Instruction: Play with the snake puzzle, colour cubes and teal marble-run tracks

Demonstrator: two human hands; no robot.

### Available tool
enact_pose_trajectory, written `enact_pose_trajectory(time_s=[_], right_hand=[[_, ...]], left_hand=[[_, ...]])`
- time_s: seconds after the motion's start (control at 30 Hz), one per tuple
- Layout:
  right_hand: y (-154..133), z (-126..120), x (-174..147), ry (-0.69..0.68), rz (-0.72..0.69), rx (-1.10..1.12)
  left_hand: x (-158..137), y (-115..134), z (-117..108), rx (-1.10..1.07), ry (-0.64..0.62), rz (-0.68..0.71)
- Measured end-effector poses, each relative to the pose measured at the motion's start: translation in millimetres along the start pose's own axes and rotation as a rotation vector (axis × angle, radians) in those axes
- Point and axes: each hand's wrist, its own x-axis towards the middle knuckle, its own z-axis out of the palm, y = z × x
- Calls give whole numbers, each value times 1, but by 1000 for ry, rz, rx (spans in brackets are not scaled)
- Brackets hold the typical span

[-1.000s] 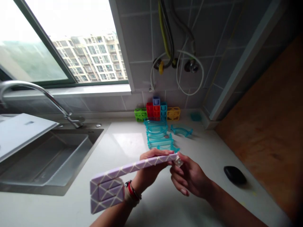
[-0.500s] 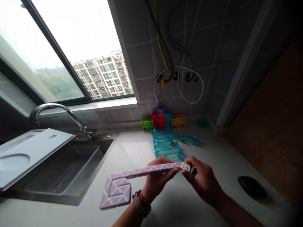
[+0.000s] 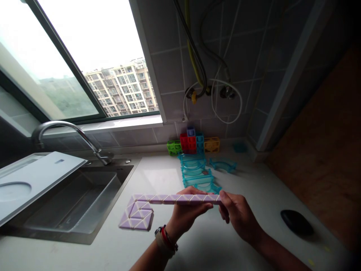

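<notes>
A lilac snake puzzle [image 3: 166,199] with pale seams is held up over the counter. Its left part is folded into a flat coiled block, and a long straight bar runs right from it. My left hand [image 3: 187,216], with a red and a beige band at the wrist, grips the middle of the bar between fingers behind and thumb in front. At the bar's right end, my right hand [image 3: 239,214] pinches the last segments, which its thumb and fingers partly hide.
Behind the hands lie several clear blue plastic pieces [image 3: 194,169]. Against the tiled wall stand green [image 3: 174,147], red [image 3: 188,143] and yellow blocks [image 3: 211,144]. A sink [image 3: 93,226] with a faucet [image 3: 81,137] is at left; a black oval object [image 3: 296,222] lies at right.
The snake puzzle's right end, earlier angled with a whitish face showing, now lies in line with the bar. The bar has levelled as its coiled left part rose. Both hands keep their hold.
</notes>
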Motion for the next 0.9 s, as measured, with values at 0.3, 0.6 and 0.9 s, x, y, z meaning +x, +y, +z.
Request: enact_pose_trajectory(time_s=[0.3, 0.6, 0.9], right_hand=[[3, 3, 2, -33, 27, 74], [0, 0, 8, -26, 225, 474], [-1, -12, 15, -122, 282, 336]], left_hand=[[0, 7, 4, 79, 47, 12], [5, 7, 2, -124, -37, -46], [10, 12, -6, -304, 81, 51]])
